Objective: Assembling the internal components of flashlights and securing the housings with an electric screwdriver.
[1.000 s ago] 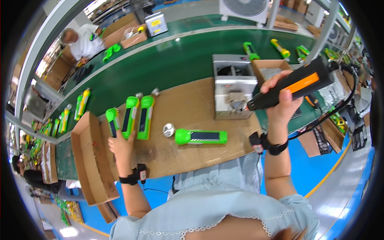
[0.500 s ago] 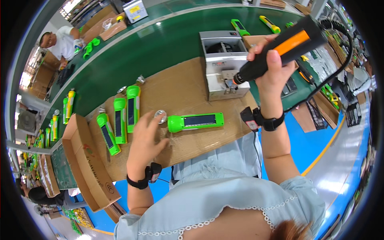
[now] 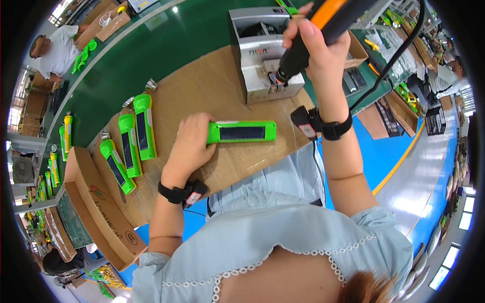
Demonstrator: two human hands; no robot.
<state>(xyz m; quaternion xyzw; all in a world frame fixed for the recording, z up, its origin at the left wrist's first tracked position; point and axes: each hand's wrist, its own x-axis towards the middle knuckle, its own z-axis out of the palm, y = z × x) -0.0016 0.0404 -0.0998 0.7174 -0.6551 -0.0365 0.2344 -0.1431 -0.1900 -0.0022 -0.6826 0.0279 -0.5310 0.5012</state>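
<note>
A green flashlight with a dark solar panel lies on the cardboard sheet. My left hand is closed round its head end, hiding that end. Up to the right, my right hand grips a black and orange electric screwdriver with a cable. Its tip points down at the small metal outlet on the front of a grey screw feeder; I cannot tell if they touch. Three more green flashlights lie side by side left of my left hand, with silver reflector cups by their heads.
An open cardboard box stands at the left edge of the green bench. Behind the feeder is another carton. The screwdriver's cable loops down on the right. A person sits across the bench at far left.
My left hand has come onto the head end of the flashlight. The silver cup beside that end is now out of sight. The screwdriver stays at the feeder while the whole view has shifted.
</note>
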